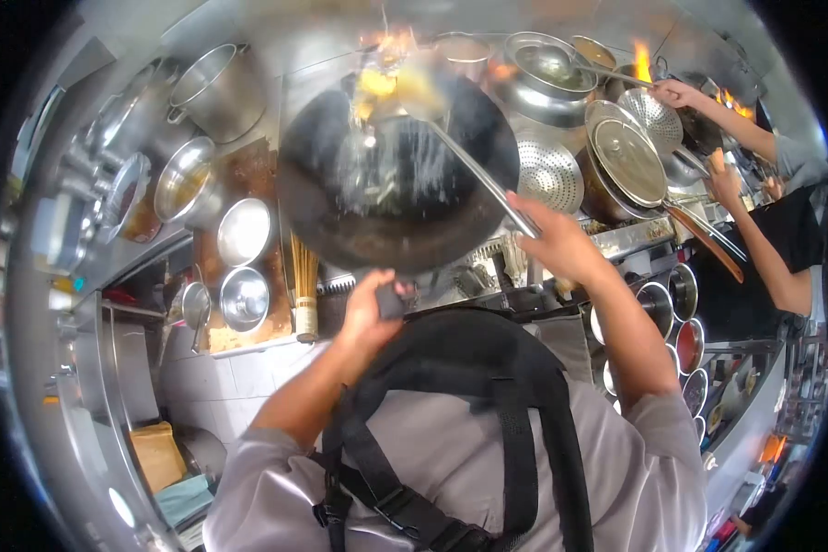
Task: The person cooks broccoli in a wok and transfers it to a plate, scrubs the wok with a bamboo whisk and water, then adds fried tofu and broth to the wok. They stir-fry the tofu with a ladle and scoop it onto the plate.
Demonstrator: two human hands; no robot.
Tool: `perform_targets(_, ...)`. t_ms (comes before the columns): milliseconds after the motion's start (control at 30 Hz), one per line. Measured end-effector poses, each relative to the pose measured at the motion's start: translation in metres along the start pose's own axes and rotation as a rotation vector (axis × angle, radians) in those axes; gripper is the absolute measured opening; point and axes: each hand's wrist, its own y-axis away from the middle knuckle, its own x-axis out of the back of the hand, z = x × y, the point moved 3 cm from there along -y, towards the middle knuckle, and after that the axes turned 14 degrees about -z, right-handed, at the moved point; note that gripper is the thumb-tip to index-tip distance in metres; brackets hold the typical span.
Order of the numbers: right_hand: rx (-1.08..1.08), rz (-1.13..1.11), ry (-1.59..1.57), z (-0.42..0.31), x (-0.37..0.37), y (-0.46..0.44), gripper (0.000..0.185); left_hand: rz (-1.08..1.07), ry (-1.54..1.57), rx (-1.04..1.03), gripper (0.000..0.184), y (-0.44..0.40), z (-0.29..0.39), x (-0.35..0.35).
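Note:
A large black wok fills the middle of the view, tilted, with steam or liquid streaks blurred inside it. My left hand is closed round the wok's dark handle at its near edge. In my right hand is the long metal handle of a ladle, which reaches over the wok. The ladle's bowl is blurred at the wok's far side, beside yellow-orange food or flame; which of the two cannot be told.
Metal bowls and a bamboo brush lie to the left, with a tall pot behind. On the right are a perforated strainer, a lidded pan and round containers. A co-worker's arms work near flames.

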Motion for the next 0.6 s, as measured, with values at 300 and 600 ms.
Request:
perform_targets(300, -0.265, -0.25, -0.303, -0.028, 0.024, 0.042, 0.064, -0.094, 0.083, -0.062, 0.017, -0.086, 0.068, -0.047)
perform_targets(600, 0.0, -0.057, -0.053, -0.004, -0.006, 0.029, 0.064, 0.033, -0.08, -0.051, 0.014, 0.019, 0.005, -0.012)
